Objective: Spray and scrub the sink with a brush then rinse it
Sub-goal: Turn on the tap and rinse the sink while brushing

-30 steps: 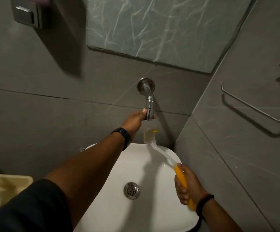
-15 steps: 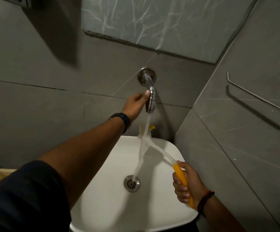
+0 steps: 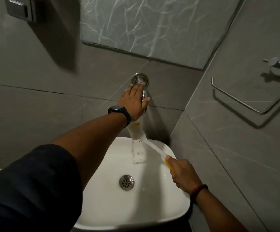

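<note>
Rinsing step: left hand (image 3: 134, 102) laid flat, fingers together, over the tap (image 3: 144, 96); right hand (image 3: 182, 174) gripping the brush (image 3: 138, 131) under running water above the sink (image 3: 152, 215); next, probably rinsing the basin.

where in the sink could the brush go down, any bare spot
Bare basin lies left of the drain, toward the sink's near rim. The back is crowded: brush under the tap, water falling, left hand above, right hand along the right side.
</note>
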`<state>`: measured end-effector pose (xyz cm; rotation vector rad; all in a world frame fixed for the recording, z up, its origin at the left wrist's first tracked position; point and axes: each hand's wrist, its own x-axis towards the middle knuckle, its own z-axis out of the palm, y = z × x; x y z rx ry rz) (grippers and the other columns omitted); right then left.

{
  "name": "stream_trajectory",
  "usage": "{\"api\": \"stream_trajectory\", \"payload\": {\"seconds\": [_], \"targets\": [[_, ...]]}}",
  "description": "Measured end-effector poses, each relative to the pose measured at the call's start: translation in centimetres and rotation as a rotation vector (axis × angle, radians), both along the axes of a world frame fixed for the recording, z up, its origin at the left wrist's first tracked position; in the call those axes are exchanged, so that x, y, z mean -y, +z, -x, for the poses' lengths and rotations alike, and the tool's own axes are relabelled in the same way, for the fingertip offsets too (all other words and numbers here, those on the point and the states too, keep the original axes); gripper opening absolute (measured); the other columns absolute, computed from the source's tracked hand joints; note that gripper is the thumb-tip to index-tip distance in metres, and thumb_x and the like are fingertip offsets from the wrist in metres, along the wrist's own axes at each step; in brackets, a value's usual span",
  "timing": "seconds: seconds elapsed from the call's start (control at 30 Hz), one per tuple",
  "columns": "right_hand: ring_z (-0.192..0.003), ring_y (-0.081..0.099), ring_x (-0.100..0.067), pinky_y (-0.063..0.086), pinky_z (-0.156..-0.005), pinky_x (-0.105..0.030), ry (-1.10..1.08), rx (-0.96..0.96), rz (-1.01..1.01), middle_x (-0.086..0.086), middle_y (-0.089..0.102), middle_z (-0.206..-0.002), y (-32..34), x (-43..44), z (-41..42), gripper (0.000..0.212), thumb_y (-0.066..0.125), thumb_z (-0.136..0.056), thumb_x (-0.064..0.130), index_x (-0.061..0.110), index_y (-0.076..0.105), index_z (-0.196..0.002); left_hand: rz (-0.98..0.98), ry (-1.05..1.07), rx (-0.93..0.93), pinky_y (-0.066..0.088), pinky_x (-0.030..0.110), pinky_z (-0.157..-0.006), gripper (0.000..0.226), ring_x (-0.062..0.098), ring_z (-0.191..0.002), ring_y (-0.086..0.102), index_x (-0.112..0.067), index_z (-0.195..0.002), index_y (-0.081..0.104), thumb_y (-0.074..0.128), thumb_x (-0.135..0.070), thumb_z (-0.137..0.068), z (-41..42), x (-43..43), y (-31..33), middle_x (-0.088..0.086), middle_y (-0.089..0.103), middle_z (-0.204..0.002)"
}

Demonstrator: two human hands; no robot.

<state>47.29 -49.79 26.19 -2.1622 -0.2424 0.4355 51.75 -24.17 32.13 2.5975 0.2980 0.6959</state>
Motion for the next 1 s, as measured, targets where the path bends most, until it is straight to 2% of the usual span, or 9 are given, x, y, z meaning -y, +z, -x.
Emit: {"api": "stream_trajectory", "payload": {"seconds": [0.17,0.3,0.37,0.53,0.63,0.7,0.87,0.93,1.0], "targets": [[-0.026,0.023,-0.012,0.022,-0.033,-0.013,-0.016,-0.472,-0.189,0.000,0.028,-0.035,1.3,0.5,0.0,0.061,0.037,-0.089,0.057,0.014,0.036,-0.045,0.012,-0.001,-0.025,0.014,0.046,-0.117,0.064,0.027,-0.145,0.008,-0.019,-0.149,0.007,0.028,-0.049,-0.096,0.1,0.2,0.0,0.006,0.011,-0.158],[-0.024,0.025,-0.011,0.024,-0.032,-0.013,-0.026,-0.578,-0.251,0.000,0.030,-0.034,1.8,1.1,0.2,0.063,0.035,-0.090,0.056,0.013,0.038,-0.045,0.034,0.001,-0.026,0.015,0.047,-0.117,0.064,0.027,-0.144,0.010,-0.019,-0.149,0.007,0.028,-0.049,-0.096,0.0,0.3,0.0,0.006,0.012,-0.158],[-0.027,0.024,-0.013,0.022,-0.035,-0.015,-0.038,-0.438,-0.139,-0.001,0.029,-0.036,1.6,0.8,0.4,0.061,0.039,-0.089,0.055,0.015,0.036,-0.043,0.035,0.006,-0.022,0.017,0.047,-0.117,0.064,0.028,-0.144,0.012,-0.019,-0.149,0.007,0.028,-0.049,-0.096,-0.1,0.3,-0.1,0.007,0.013,-0.158],[-0.050,0.046,-0.025,0.039,-0.056,-0.033,0.032,0.282,0.256,-0.003,0.045,-0.043,1.0,0.3,1.0,0.063,0.050,-0.091,0.049,0.011,0.039,-0.042,0.040,0.003,-0.013,0.017,0.047,-0.116,0.063,0.029,-0.143,0.014,-0.019,-0.148,0.008,0.028,-0.048,-0.096,-0.1,0.3,-0.1,0.008,0.015,-0.157],[-0.057,0.052,-0.026,0.041,-0.058,-0.031,0.069,0.465,0.467,-0.003,0.051,-0.050,1.1,0.5,1.4,0.060,0.045,-0.092,0.052,0.013,0.042,-0.046,0.047,-0.004,-0.008,0.018,0.047,-0.116,0.063,0.029,-0.143,0.014,-0.019,-0.148,0.008,0.029,-0.047,-0.097,0.0,0.3,-0.1,0.008,0.015,-0.157],[-0.053,0.048,-0.025,0.039,-0.057,-0.031,0.060,0.370,0.416,-0.001,0.045,-0.045,0.9,0.4,1.3,0.062,0.047,-0.091,0.052,0.012,0.038,-0.044,0.053,-0.006,-0.004,0.017,0.047,-0.117,0.063,0.029,-0.144,0.013,-0.019,-0.149,0.008,0.029,-0.047,-0.097,0.0,0.4,-0.1,0.008,0.014,-0.157],[-0.030,0.021,-0.014,0.019,-0.038,-0.016,-0.094,-0.424,-0.072,-0.001,0.026,-0.040,1.1,0.2,1.2,0.057,0.040,-0.085,0.058,0.016,0.034,-0.047,0.056,0.005,-0.009,0.016,0.046,-0.117,0.063,0.028,-0.144,0.012,-0.019,-0.149,0.007,0.029,-0.047,-0.097,0.0,0.5,-0.1,0.008,0.014,-0.158],[-0.028,0.021,-0.013,0.019,-0.036,-0.015,-0.068,-0.513,-0.143,0.000,0.025,-0.039,1.1,0.2,1.4,0.059,0.038,-0.085,0.060,0.015,0.035,-0.046,0.043,0.015,-0.009,0.015,0.046,-0.117,0.063,0.028,-0.144,0.011,-0.020,-0.149,0.007,0.028,-0.047,-0.097,0.1,0.5,-0.2,0.008,0.014,-0.158],[-0.029,0.022,-0.014,0.019,-0.038,-0.016,-0.074,-0.437,-0.125,-0.001,0.026,-0.039,0.6,-0.2,1.5,0.058,0.039,-0.084,0.059,0.016,0.034,-0.046,0.031,0.026,-0.015,0.014,0.046,-0.117,0.062,0.029,-0.144,0.010,-0.020,-0.148,0.006,0.028,-0.048,-0.097,0.1,0.6,-0.2,0.008,0.014,-0.158]]}}
